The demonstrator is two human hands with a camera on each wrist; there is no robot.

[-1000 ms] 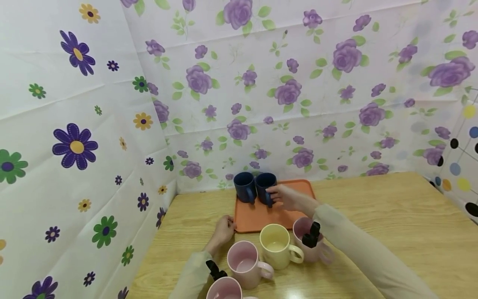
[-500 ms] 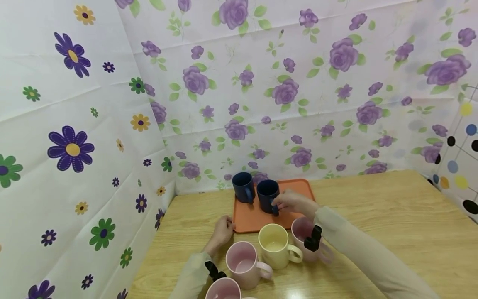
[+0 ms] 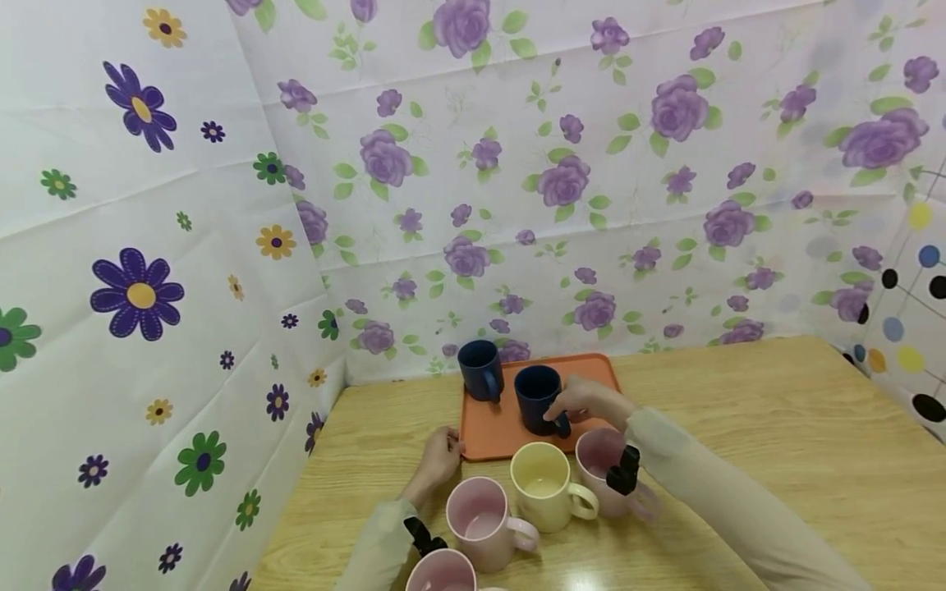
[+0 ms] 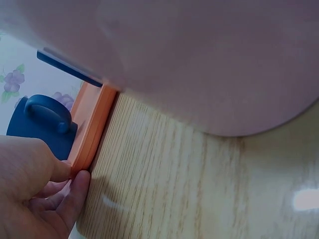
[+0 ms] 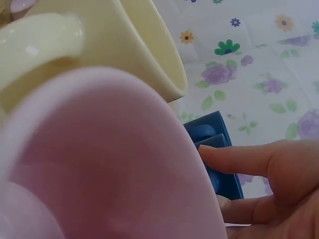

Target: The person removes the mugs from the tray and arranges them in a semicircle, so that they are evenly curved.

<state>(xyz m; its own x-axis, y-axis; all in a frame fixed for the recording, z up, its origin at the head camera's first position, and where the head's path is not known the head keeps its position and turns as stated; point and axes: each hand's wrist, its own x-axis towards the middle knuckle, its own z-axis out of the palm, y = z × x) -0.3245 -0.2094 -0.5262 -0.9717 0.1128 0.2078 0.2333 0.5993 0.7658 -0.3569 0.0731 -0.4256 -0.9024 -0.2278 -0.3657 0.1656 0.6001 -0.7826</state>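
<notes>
An orange tray lies at the back of the wooden table. My left hand pinches its near left corner, thumb and fingers at the tray's rim in the left wrist view. With my right hand I hold a dark blue mug by its handle side, over the middle of the tray. A second dark blue mug stands upright in the tray's back left corner. In the right wrist view a pink mug hides part of my right hand and its grip.
In front of the tray stand a yellow mug and pink mugs, one beneath my right forearm. Another pink mug is cut off at the bottom edge. A flowered cloth hangs right behind the table.
My right hand has brought one blue mug away from the other, toward me and to the right over the tray. My left hand has stayed at the tray corner.
</notes>
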